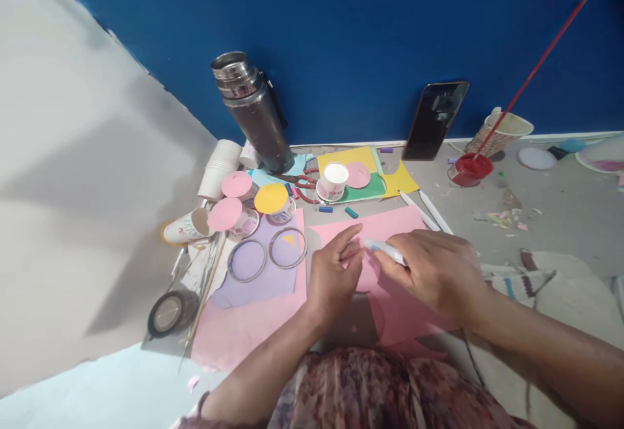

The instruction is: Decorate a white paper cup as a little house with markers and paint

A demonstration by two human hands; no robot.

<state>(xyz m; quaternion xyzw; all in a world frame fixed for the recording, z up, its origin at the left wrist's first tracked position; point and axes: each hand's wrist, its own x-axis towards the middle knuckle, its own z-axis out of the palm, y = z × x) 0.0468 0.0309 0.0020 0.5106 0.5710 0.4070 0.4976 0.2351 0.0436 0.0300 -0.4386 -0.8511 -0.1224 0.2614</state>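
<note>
My right hand (441, 273) is closed around a white tube (385, 250), which looks like a glue tube, its tip pointing left. That tip is close to the fingers of my left hand (334, 276), which pinch a round piece of pink paper (368, 278); the fingers hide part of it. Below both hands lies a larger pink sheet (404, 305) with a curved cut in its edge. To the left, paper cups topped with a yellow disc (272, 199) and pink discs (227, 214) stand together. A white cup (333, 181) stands behind my hands beside another pink disc (357, 175).
At the back stand a steel flask (256, 114), a phone (435, 120) leaning on the wall, and a red paint jar (470, 170) with a long stick. Red-handled scissors (305, 185), white pens (435, 212), two rings (247, 261) and a tape roll (168, 314) lie around.
</note>
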